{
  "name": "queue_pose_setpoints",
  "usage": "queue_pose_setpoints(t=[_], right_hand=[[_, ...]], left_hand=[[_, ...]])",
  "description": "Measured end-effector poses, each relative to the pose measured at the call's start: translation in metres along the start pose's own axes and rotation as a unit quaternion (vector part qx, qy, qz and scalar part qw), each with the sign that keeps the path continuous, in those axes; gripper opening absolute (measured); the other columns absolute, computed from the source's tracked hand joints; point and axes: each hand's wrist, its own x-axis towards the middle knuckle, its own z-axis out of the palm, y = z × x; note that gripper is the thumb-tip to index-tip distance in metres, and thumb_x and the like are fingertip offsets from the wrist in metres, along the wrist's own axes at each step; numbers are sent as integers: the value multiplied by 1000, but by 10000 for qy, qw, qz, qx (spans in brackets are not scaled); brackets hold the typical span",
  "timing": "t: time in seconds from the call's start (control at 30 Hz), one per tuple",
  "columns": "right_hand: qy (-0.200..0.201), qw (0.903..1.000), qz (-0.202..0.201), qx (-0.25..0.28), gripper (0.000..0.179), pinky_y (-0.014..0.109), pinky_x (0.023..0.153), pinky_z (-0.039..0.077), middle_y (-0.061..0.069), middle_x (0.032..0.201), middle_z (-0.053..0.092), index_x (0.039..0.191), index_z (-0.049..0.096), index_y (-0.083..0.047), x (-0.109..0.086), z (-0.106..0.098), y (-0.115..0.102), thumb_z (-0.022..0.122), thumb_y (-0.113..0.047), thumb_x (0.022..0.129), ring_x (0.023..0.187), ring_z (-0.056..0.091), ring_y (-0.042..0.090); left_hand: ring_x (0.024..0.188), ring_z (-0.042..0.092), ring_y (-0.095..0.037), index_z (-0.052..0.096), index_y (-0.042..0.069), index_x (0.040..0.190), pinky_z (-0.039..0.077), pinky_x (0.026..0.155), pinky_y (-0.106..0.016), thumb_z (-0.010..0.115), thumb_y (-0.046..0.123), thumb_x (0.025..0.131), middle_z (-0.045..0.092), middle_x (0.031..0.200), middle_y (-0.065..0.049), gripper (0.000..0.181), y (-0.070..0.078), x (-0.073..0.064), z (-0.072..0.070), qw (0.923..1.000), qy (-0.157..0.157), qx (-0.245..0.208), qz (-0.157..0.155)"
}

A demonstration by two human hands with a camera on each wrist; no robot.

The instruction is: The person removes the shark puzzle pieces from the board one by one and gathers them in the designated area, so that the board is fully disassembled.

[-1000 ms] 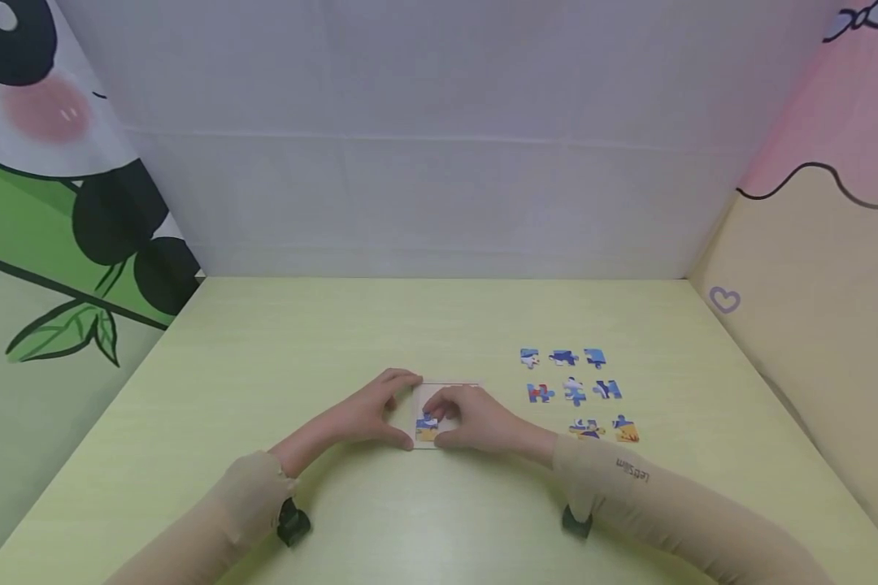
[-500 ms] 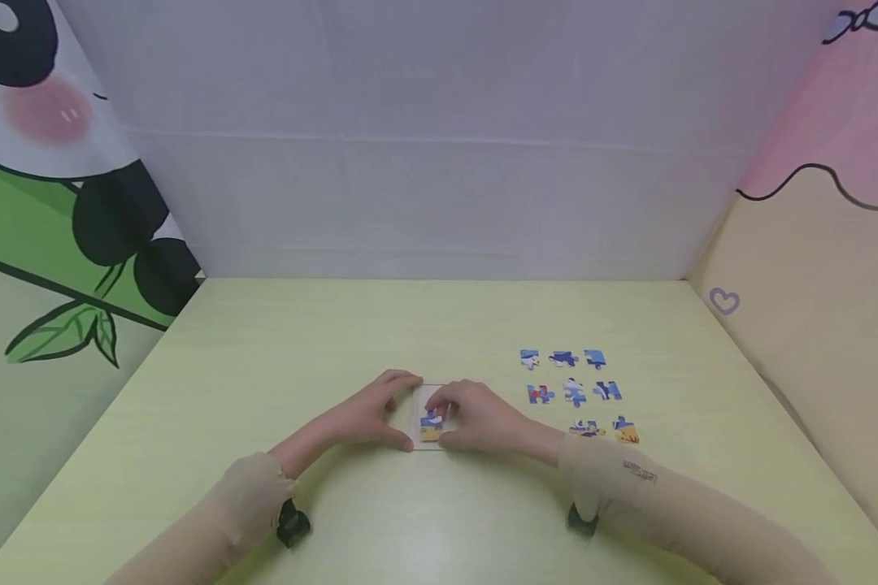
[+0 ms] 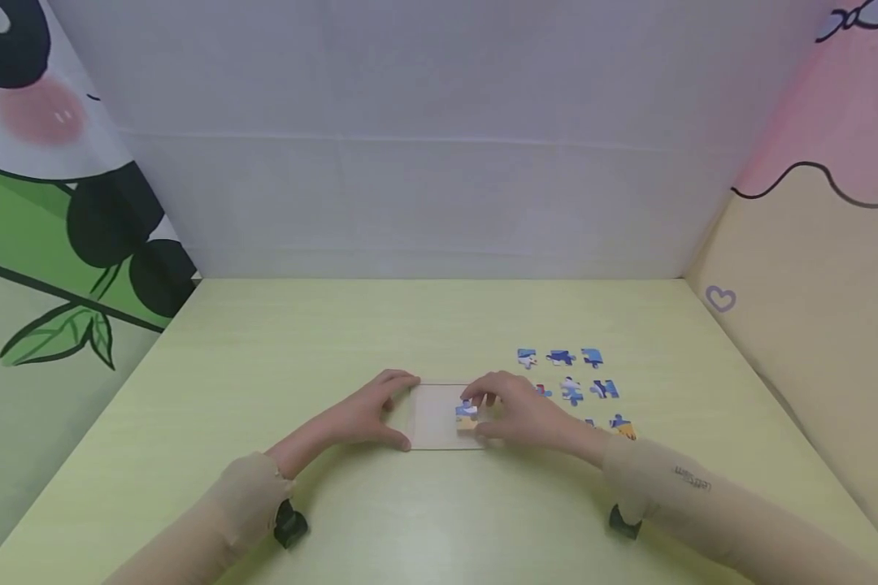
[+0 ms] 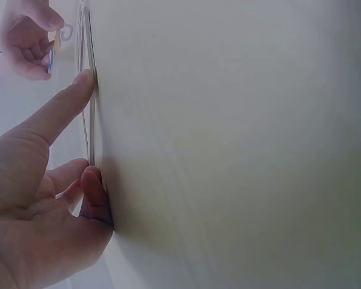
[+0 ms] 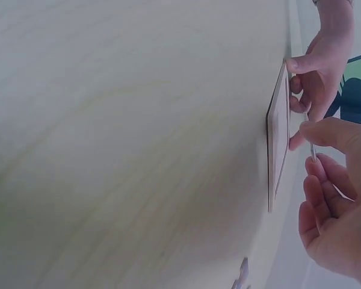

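In the head view, a flat, pale square puzzle tray (image 3: pixel 433 418) with a thin dark rim lies on the table. My left hand (image 3: pixel 369 414) holds its left side, thumb at the near corner and forefinger at the far corner. Between thumb and fingertips, my right hand (image 3: pixel 523 413) pinches a puzzle piece (image 3: pixel 466 416) coloured blue, white and yellow. The right wrist view shows this piece (image 5: pixel 313 150) edge-on, apart from the tray (image 5: pixel 279 135). The tray's right side is partly hidden by the right hand.
Several loose puzzle pieces lie in rough rows right of the tray, among them a dark blue one (image 3: pixel 560 357) and a yellow-and-blue one (image 3: pixel 622 426). The right hand and forearm partly cover the nearer ones. A pale wall (image 3: pixel 439 203) stands behind the table (image 3: pixel 300 325).
My right hand has moved right with the puzzle piece, from the tray's near left corner to over its right part. The left hand stays at the tray's left side.
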Motion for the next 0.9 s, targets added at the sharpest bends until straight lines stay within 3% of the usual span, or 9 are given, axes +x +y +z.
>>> queue_pose_setpoints(t=[0.23,0.9], right_hand=[[213,9996,-129,-151,39,27,82,49,-9,104,66,119,68,-16,-17,-11,13,80,-18,81,95,56,10],[385,9979,70,-522,42,30,85,51,-7,109,68,119,68,-15,-55,-28,49,81,-12,79,96,59,12]], left_hand=[[107,50,-21,37,15,152,44,89,-35,88,29,73,32,157,-7,95,-1,-1,0,10000,-15,-13,8],[105,50,-22,36,12,152,45,88,-34,87,30,74,32,156,-10,95,1,-3,-3,9999,-39,8,139]])
